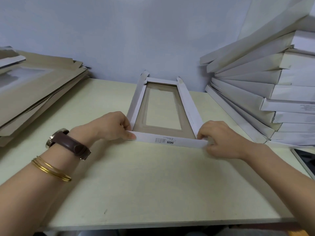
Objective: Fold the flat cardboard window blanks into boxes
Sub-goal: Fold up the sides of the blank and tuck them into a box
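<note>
Mid-assembly on one window blank (186, 104), flat on the table (153, 184) near its middle, lengthwise away from the body, brown inner face up with the window in the centre. Already raised: both long side walls, white outer faces showing, and seemingly the far end flap, with corner tabs poking above. Step in hand, by the look of it: lifting the near end flap (170, 141), a printed white strip tilted up but not yet square to the base. Pinching the strip's left end with the left hand (110, 126), thumb laid along the outer face, fingers curled behind at the corner against the side wall. Gripping the right end likewise with the right hand (219, 138), fingers curled over the corner, thumb hidden. Forearms low over the table, angled inward toward the flap, wrists about level; brown-strapped watch (68, 143) and gold bangles (51, 169) on the left wrist. Next move, probably: tipping the flap fully upright and tucking or locking its ends into the side walls, both corners together, minding the walls against splaying outward; locking method not discernible. Well off to the left, a pile of flat brown blanks (39, 86); to the right, a leaning stack of finished white boxes (265, 77); at the right table edge, a dark flat device (305, 160)
</note>
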Motion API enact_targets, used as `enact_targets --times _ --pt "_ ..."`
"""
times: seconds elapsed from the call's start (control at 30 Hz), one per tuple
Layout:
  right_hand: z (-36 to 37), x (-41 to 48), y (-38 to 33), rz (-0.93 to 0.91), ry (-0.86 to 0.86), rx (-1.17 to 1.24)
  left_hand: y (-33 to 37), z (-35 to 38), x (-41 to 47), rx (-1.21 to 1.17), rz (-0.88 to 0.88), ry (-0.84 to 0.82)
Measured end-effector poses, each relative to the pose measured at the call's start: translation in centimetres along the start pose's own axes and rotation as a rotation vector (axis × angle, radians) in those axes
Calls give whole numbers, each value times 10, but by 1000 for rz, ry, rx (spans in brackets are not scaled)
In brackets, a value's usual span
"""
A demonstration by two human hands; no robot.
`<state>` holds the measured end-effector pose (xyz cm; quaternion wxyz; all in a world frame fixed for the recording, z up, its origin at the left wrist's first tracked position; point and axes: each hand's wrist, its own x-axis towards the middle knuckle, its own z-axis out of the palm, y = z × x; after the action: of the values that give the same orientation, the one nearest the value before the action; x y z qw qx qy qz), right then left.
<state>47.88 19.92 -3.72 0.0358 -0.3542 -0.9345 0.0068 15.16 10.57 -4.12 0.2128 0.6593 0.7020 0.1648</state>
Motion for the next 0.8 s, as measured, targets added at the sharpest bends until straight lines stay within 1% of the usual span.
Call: enact_targets --times 0.1,0.3,0.43,0.5,0.6,0.67,0.7,0.73,0.8 --pt "1 3 8 -36 32 -1 -7 -11 -5 17 -8 -36" --pt "13 19 10 -126 127 -67 -23 -28 -17 -35 -17 -67" --pt "20 28 6 -95 68 -140 -36 -37 -23 -52 -59 -85" --pt "21 31 -4 -95 82 -178 -37 -39 -23 21 -109 -35" --pt "19 35 -32 -120 78 -287 -22 -38 -26 236 -177 131" --pt "18 38 -56 -153 101 -308 1 -32 -32 249 -98 249" --pt "18 40 -69 -170 121 -291 13 -27 -36 212 -31 263" --pt "17 42 -81 -180 139 -263 23 -20 -40 176 30 240" --pt "18 48 -104 -182 151 -213 38 -4 -47 156 88 164"
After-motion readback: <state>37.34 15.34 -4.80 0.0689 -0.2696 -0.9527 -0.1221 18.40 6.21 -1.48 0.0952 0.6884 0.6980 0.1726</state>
